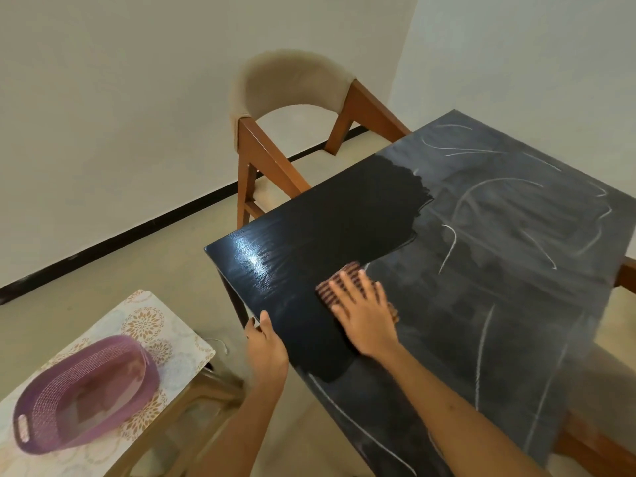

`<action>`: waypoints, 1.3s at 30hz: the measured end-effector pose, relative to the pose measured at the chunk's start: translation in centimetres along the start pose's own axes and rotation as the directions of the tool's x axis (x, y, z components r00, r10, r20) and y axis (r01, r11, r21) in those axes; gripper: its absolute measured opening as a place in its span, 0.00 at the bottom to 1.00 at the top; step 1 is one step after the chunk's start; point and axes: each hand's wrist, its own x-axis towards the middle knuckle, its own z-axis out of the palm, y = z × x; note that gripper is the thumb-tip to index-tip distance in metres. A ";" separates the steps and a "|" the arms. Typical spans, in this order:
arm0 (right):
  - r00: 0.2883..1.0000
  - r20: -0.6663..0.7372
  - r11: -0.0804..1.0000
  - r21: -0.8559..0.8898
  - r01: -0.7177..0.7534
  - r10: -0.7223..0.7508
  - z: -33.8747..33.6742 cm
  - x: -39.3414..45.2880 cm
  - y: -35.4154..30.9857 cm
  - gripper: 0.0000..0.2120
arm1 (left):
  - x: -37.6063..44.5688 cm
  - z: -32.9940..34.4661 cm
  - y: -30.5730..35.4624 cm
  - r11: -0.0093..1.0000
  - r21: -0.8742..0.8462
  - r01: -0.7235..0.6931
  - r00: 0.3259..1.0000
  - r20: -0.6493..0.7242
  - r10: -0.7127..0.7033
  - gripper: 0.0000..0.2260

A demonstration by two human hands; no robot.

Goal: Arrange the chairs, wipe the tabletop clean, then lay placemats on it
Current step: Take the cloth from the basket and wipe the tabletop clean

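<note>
A black tabletop (499, 287) fills the right half of the view. Its left part is wet and glossy; the rest is dusty grey with white chalk-like streaks. My right hand (366, 320) lies flat, fingers spread, pressing a red-and-white striped cloth (344, 277) onto the table at the border of the wet patch. My left hand (266, 346) grips the table's near left edge, thumb on top. A wooden chair (292, 108) with a beige padded back stands tucked at the table's far left side.
A small side table with a floral-patterned top (165, 332) stands at lower left, with an empty purple woven basket (86, 390) on it. Wooden parts of other chairs (624, 273) show at the table's right side. White walls close off the back.
</note>
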 end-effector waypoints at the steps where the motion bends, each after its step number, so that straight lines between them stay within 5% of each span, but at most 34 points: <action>1: 0.997 0.005 0.997 0.010 -0.077 0.077 -0.4 0.9 1.6 0.27 | -0.7 0.5 -0.1 1.000 -0.005 0.019 0.999 -0.037 -0.019 0.24; 5: 0.969 0.046 0.968 0.038 -0.246 0.244 -1.4 3.8 5.9 0.25 | -3.9 2.4 -1.6 0.996 -0.067 0.066 0.982 -0.170 -0.077 0.26; 8: 0.970 0.048 0.969 0.047 -0.241 0.238 -1.6 4.7 6.1 0.25 | -6.0 3.7 -2.7 0.977 -0.100 0.187 0.928 -0.308 -0.209 0.29; 14: 0.977 0.079 0.981 0.021 0.195 -0.196 -1.1 2.3 4.0 0.27 | -9.3 5.7 -2.1 0.943 -0.091 0.321 0.797 -0.511 -0.320 0.29; 16: 0.937 0.114 0.944 0.029 0.330 -0.331 -1.1 1.6 3.9 0.27 | -10.2 6.8 -2.0 0.951 -0.037 0.305 0.775 -0.571 -0.271 0.27; 18: 0.898 0.119 0.906 0.027 0.422 -0.423 -1.4 1.9 5.2 0.27 | -11.4 8.0 -1.8 0.941 0.222 0.254 0.778 -0.625 -0.063 0.28; 20: 0.902 0.107 0.908 0.010 0.419 -0.417 -1.7 2.9 7.4 0.27 | -12.7 9.6 -1.4 0.818 0.575 0.034 0.819 -0.485 0.306 0.26; 22: 0.949 0.080 0.952 0.041 0.304 -0.306 -1.9 4.4 10.4 0.27 | -13.5 12.2 -0.9 0.605 0.749 -0.271 0.787 -0.189 0.587 0.22; 25: 0.991 0.022 0.991 0.037 0.128 -0.129 -2.3 7.1 16.0 0.28 | -13.5 16.5 0.8 0.303 0.747 -0.592 0.624 0.186 0.759 0.18; 28: 0.999 0.027 1.000 0.020 -0.017 0.016 -3.0 9.2 20.3 0.25 | -13.0 20.2 2.1 0.089 0.684 -0.724 0.477 0.403 0.781 0.16; 31: 1.000 0.018 1.000 0.026 -0.003 0.003 -2.9 9.3 20.4 0.25 | -12.6 22.4 2.8 0.005 0.665 -0.747 0.435 0.484 0.759 0.16; 35: 0.928 0.028 0.928 -0.027 0.371 -0.370 -2.2 7.5 20.8 0.26 | -12.1 23.9 2.5 -0.033 0.620 -0.784 0.378 0.519 0.766 0.13; 39: 0.829 0.061 0.829 -0.036 0.558 -0.555 -2.4 8.4 23.7 0.25 | -11.9 23.9 2.4 0.027 0.642 -0.766 0.438 0.491 0.753 0.14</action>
